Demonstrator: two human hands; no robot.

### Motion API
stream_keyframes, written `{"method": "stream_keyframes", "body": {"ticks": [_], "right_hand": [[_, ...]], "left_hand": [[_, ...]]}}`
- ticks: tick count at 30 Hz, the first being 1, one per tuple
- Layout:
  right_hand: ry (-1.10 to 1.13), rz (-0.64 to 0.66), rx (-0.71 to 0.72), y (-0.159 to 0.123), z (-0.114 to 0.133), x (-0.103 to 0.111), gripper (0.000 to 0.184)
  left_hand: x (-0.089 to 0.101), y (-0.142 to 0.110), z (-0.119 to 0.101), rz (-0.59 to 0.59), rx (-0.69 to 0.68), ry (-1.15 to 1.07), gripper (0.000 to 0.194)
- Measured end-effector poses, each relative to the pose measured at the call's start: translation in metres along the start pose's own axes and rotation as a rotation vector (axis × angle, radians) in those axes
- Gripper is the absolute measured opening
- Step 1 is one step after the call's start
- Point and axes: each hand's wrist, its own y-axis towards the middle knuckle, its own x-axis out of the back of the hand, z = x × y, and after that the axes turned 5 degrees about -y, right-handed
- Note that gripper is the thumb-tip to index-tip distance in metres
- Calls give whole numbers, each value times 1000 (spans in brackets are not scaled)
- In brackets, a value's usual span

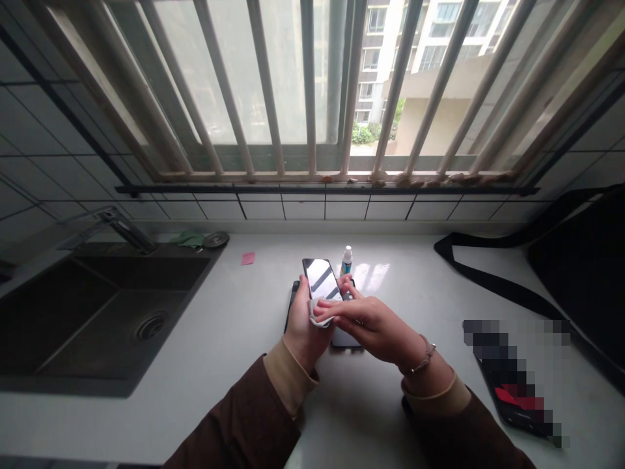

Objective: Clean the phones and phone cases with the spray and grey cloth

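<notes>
Here left hand grips phone; right hand presses cloth; sink well left.

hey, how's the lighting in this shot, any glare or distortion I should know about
Head view: strong backlight from the barred window leaves the sink dim; window glare reflects off the phone screen and countertop; wide-angle lens bows the bars outward; a pixelated patch masks something at right.

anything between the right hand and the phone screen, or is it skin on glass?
Not bare contact. A small white cloth sits under the right hand fingertips, pressed on the lower part of the phone screen. The left hand holds the phone from below. Upper screen is uncovered.
</notes>
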Motion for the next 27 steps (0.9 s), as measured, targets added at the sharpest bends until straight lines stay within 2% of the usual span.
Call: {"method": "stream_keyframes", "body": {"ticks": [4,7,9,11,12,14,16,18,22,24,27], "right_hand": [[87,76,-73,0,12,10,29],[205,-10,-221,-1,10,13,38],[294,-209,-335,-2,1,11,47],[309,-489,-419,-3,-12,10,52],[271,-630,-450,-3,-17,10,54],[96,-829,-519,-5,-26,11,54],[-128,-926,-560,-7,-29,13,53],[-287,-904,-546,-9,-28,15,49],[-327,-612,-427,-10,-29,13,40],[-341,-480,-367,-9,-31,11,36],[-351,-336,-259,-7,-33,6,35]], "left_hand": [[1,2,-5,2,11,-21,81],[-1,3,-6,2,-11,-62,73],[-4,3,-7,-8,-44,-52,65],[-5,1,-6,4,-38,-12,61],[-6,0,-6,22,-15,11,61],[-6,-4,-4,83,76,66,65],[-5,-7,-1,150,182,130,72],[-4,-10,3,194,271,179,75],[-2,-9,9,140,337,204,71],[-2,-6,11,88,290,159,62],[-2,-2,13,30,148,49,48]]}}
